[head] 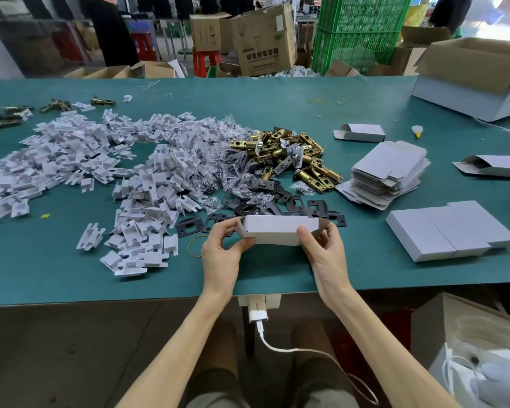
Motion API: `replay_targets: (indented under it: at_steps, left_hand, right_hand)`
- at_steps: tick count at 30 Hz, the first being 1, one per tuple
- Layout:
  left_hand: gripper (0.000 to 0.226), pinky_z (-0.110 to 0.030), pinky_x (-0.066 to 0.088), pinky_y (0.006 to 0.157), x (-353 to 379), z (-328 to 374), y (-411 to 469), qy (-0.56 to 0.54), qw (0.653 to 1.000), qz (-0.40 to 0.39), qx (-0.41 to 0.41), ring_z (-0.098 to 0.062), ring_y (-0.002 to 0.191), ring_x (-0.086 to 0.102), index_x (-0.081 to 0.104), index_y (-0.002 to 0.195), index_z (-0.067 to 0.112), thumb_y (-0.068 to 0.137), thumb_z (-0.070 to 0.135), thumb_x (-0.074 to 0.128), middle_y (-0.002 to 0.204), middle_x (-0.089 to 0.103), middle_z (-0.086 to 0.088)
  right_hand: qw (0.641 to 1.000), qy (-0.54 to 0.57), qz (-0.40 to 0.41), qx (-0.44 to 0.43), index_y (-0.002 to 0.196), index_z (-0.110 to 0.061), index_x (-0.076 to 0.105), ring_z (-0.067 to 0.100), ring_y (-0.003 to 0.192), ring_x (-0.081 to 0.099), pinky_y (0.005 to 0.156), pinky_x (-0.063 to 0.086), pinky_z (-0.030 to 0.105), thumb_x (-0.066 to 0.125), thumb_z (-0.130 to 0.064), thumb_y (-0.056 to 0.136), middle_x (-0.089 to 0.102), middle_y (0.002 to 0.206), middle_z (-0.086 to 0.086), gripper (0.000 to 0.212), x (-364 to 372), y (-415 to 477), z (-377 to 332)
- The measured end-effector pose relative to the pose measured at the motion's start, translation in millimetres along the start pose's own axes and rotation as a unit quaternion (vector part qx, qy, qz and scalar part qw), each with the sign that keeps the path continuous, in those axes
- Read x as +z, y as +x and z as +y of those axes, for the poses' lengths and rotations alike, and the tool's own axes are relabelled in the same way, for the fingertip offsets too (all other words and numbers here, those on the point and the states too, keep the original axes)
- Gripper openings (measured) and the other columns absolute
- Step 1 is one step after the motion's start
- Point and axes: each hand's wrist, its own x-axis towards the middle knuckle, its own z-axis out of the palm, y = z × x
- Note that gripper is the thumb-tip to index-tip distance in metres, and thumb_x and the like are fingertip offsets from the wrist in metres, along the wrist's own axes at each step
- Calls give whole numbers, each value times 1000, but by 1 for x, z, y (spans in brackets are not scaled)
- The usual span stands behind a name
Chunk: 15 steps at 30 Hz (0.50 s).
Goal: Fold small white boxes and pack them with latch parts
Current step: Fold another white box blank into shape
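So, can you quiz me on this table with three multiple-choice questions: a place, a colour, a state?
1. The stack of flat box blanks lies where from the brass latches? A left B right C underneath
2. The table top is? A teal B red C white
3. The white box in front is? A lying untouched B held by both hands C crushed flat
Answers: 1 B, the stack sits right of the latch pile. 2 A, teal cover shows throughout. 3 B, left hand and right hand grip its ends.
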Motion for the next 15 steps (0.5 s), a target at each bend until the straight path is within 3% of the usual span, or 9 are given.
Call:
replay_targets:
  at_steps: [2,5,8,11,15]
  left_hand:
    - [51,-41,55,99,0,-2,0,4,1000,3,1,-16,116,63,72,110,43,80,6,86,112,73,15]
    - [50,-23,55,90,0,0,-2,-9,1000,0,11,-7,113,64,70,113,43,82,6,85,112,73,18]
    - [50,-24,57,84,2,4,-6,-4,998,-2,56,-13,114,65,70,114,42,86,2,80,113,72,15]
    - [54,-20,57,82,4,7,-10,33,988,-11,153,-16,116,64,70,117,37,87,-8,75,116,69,12]
    - [55,-20,57,90,6,7,-13,71,973,-22,220,-14,122,64,67,130,30,90,-7,74,128,67,8]
  right_hand:
    - [1000,1,0,-1,117,-25,63,29,118,63,108,47,56,86,-68,63,70,118,6,73,-1,0,1]
    - [1000,6,3,-2,124,-33,62,30,121,60,109,47,53,87,-67,62,65,124,10,76,-1,2,2]
    - [1000,12,9,13,136,-36,53,22,127,59,112,45,47,87,-72,56,60,134,7,94,-1,4,4]
    - [999,21,-6,24,147,-32,44,19,131,58,114,44,45,88,-70,57,58,141,3,107,1,6,4]
    - [996,72,-34,31,154,-23,35,23,125,64,106,52,44,87,-52,73,57,144,10,100,0,8,4]
